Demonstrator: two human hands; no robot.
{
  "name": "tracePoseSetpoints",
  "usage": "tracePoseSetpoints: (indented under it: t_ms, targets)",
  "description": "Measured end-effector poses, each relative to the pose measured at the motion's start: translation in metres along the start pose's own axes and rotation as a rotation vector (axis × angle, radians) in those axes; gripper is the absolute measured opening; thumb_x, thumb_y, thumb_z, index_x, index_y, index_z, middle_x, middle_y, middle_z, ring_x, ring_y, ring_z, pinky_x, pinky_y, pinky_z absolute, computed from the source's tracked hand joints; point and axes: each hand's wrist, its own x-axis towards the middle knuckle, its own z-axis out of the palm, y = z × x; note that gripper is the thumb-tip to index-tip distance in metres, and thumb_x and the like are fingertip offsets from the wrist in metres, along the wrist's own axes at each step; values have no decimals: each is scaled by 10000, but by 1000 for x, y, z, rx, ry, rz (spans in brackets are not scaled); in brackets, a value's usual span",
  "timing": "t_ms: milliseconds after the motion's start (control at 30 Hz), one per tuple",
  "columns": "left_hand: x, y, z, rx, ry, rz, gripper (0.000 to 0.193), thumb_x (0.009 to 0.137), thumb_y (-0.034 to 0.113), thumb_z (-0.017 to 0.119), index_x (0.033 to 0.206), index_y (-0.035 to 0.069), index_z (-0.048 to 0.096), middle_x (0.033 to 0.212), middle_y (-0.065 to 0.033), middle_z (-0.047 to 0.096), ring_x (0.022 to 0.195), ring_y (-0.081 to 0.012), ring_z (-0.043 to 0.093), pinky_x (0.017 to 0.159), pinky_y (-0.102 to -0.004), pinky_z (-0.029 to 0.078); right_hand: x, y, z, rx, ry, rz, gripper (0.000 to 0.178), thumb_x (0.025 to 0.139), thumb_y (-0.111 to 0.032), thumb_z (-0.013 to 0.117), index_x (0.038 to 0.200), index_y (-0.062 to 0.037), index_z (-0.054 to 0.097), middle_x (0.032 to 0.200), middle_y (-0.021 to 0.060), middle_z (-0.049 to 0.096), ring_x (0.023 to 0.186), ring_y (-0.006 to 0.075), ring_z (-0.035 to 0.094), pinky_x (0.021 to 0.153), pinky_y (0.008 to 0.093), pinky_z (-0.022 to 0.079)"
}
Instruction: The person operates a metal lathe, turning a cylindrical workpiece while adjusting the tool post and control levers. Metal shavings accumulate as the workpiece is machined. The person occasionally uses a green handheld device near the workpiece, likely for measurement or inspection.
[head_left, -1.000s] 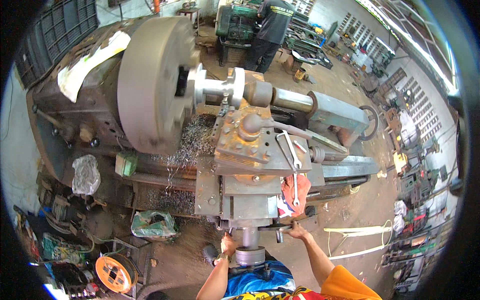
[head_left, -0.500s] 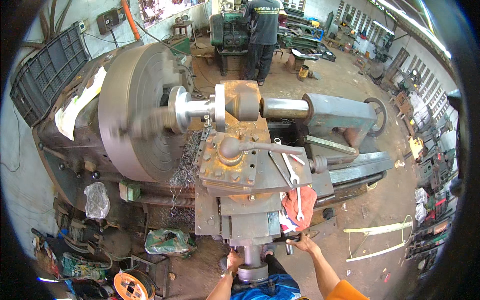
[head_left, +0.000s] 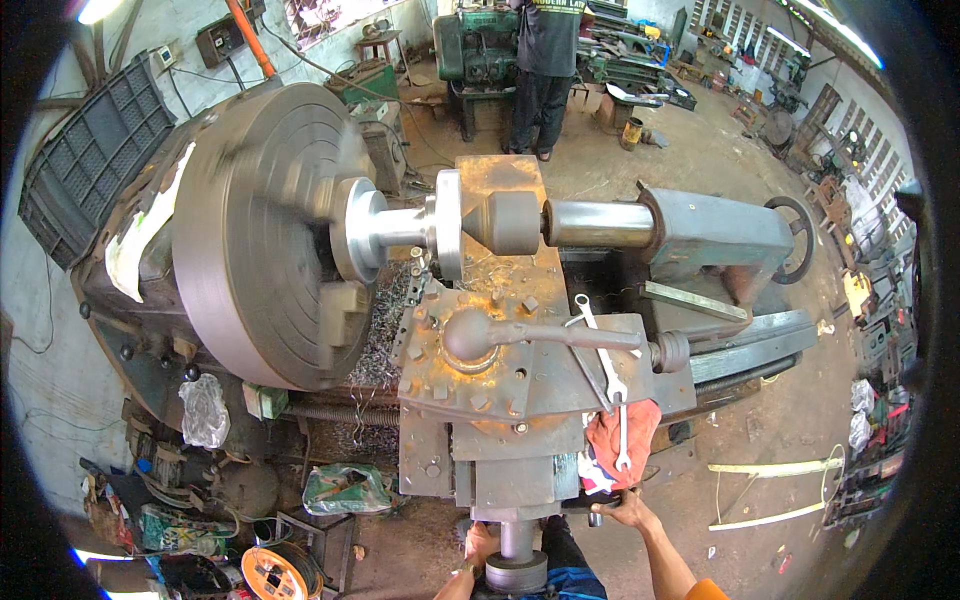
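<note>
In front of me, a flanged metal workpiece (head_left: 400,228) runs between a spinning, blurred lathe chuck (head_left: 255,235) and a tailstock centre (head_left: 512,222). The tool post (head_left: 470,345) sits close on my side of it, its cutting tool (head_left: 418,258) near the workpiece neck. My left hand (head_left: 482,542) is low beside the cross-slide handwheel (head_left: 516,572); its fingers are mostly hidden. Below a red cloth (head_left: 612,450), my right hand (head_left: 630,508) closes on a dark handle (head_left: 594,518), partly covered. Two spanners (head_left: 618,385) lie on the slide and cloth.
Metal shavings (head_left: 375,340) pile under the chuck. The tailstock (head_left: 720,235) and its handwheel (head_left: 795,240) extend right. A plastic bag (head_left: 205,410) hangs at the left, with a cable reel (head_left: 275,575) lower down. Another person (head_left: 545,75) stands at a far machine.
My view has shifted, so the lathe sits slightly further right and lower in the picture. The chuck keeps turning, with a jaw now blurred at its lower right. Both hands stay about where they were.
</note>
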Motion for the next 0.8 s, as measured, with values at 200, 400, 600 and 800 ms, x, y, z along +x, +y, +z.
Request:
tracePoseSetpoints:
  t_ms: [200,400,600,800]
  targets:
    - [11,-8,6,6,-4,-17,563,718,360,741,1152,30,601,969,-230,697,906,-390,687,746,-450,559,5,6,3,104,10,-44,956,643,-570,848,1305,33,515,1206,241,614,1172,324,572,1012,414,448]
    - [13,-22,18,7,44,-2,608,700,395,765,1165,40,599,983,-212,704,918,-376,691,751,-436,560,0,5,4,121,111,-41,904,630,-584,848,1176,91,595,1083,249,679,1115,317,628,992,408,466]
    - [6,-2,-5,2,-95,-22,549,693,416,777,1073,40,653,986,-201,709,933,-355,695,765,-432,557,4,13,8,122,194,-127,928,636,-563,852,1195,119,564,1083,259,675,1099,335,637,963,399,494]
    - [-3,23,-17,-98,32,53,407,735,262,690,1067,33,631,971,-254,685,935,-408,673,758,-481,547,25,50,19,138,109,-148,1163,669,-477,863,1460,60,199,1206,262,588,1114,323,608,962,401,487]
